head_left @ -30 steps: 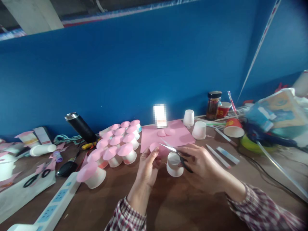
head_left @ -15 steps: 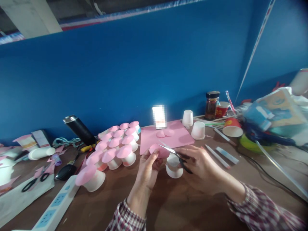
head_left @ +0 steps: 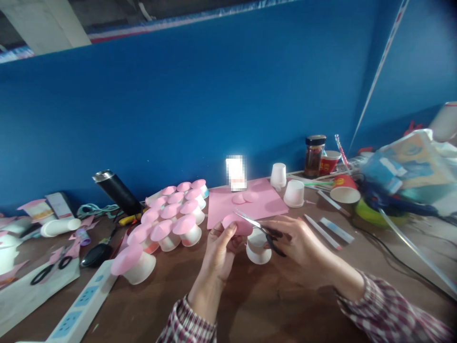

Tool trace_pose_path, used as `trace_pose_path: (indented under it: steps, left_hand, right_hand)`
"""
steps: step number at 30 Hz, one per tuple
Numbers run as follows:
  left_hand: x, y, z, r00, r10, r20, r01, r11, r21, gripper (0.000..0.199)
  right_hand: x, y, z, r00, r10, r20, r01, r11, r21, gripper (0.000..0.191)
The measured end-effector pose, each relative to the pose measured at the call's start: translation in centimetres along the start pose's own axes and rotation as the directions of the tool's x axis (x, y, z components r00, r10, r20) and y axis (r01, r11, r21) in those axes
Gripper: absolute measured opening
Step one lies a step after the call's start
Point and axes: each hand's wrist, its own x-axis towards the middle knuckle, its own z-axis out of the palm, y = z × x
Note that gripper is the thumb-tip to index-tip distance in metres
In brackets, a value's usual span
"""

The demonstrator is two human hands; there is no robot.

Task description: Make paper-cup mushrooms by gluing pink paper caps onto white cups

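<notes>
Blue panelling (head_left: 178,105) stands behind the brown tabletop (head_left: 150,314). At far left, one pair of scissors (head_left: 42,275) lies on white paper (head_left: 21,305); next come a power strip (head_left: 75,310) and rows of white cups topped with pink cones (head_left: 170,210). The left hand (head_left: 222,244) pinches a pink paper piece (head_left: 245,226) between thumb and fingers, before a pink sheet (head_left: 219,209). A white cup (head_left: 259,253) sits between the hands. The right hand (head_left: 302,240) curls closed around the black handles of a second pair of scissors (head_left: 257,224), blades pointing across the piece. Farther right lies a red cup (head_left: 345,189).
</notes>
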Motion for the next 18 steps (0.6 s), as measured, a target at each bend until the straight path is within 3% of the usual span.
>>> trace_pose_path:
  steps: [6,12,18]
  left_hand:
    - [0.05,0.03,-0.12,1.0,0.006,-0.009,-0.006,1.0,0.001,0.015]
    - [0.07,0.03,-0.08,1.0,0.015,-0.003,-0.015,1.0,0.027,0.016]
    - [0.14,-0.01,-0.15,1.0,-0.002,-0.01,0.003,1.0,0.025,0.018]
  right_hand:
    - [0.02,-0.12,-0.2,1.0,0.016,0.005,-0.016,0.998,-0.067,0.041]
    - [-0.08,-0.25,-0.28,0.998,-0.066,-0.01,0.065,0.995,-0.079,0.04]
    - [-0.17,-0.28,-0.35,0.998,-0.066,-0.016,0.064,0.994,-0.089,0.04]
